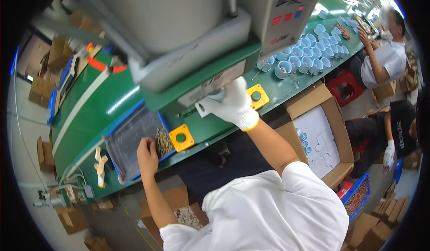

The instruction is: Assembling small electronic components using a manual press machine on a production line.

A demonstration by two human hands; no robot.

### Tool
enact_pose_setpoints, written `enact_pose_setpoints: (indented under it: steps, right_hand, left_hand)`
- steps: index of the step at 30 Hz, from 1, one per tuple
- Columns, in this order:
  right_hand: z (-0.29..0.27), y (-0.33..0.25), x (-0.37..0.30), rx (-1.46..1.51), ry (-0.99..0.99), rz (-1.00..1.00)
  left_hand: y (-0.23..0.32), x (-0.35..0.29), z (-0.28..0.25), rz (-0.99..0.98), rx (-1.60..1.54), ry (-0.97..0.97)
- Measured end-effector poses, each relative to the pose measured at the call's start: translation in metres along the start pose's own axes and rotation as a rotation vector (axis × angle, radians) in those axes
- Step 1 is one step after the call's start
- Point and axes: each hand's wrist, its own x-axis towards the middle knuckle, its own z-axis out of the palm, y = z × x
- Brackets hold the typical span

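My right hand [233, 102], in a white knit glove with a yellow cuff, reaches under the head of a green and grey press [199, 58]. Its fingers are closed on a flat white piece [202, 109] with a dark spot; the rest of the piece is hidden by the hand and press. My left hand [147, 155] is bare and curled over the near right part of a blue-rimmed tray [130, 139]. Beside its fingers lies a pile of small brass-coloured parts [164, 141]. Whatever the left fingertips pinch is too small to make out.
Two yellow button boxes [182, 137] [257, 97] flank the press on the green bench. Several light-blue cups [307, 54] stand to the right. An open carton [318, 134] holds white pieces. A glove [100, 167] lies left. Two people [385, 58] [398, 125] work at right.
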Motion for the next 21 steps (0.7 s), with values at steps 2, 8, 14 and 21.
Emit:
enact_pose_setpoints:
  steps: [2, 8, 14, 21]
  right_hand:
    - [-0.007, 0.020, -0.005, -0.274, 0.436, -0.187]
    - [-0.108, 0.187, 0.060, -0.982, 0.116, -0.220]
    - [-0.053, 0.214, 0.116, -0.945, -0.327, 0.026]
    - [-0.111, 0.197, 0.028, -0.927, -0.188, -0.151]
  left_hand:
    - [-0.004, -0.001, -0.002, -0.023, 0.014, 0.026]
    - [0.011, 0.007, 0.001, -0.055, -0.019, 0.011]
    - [0.010, 0.009, 0.004, 0.023, -0.017, 0.000]
    - [0.021, 0.007, -0.004, 0.030, -0.015, 0.020]
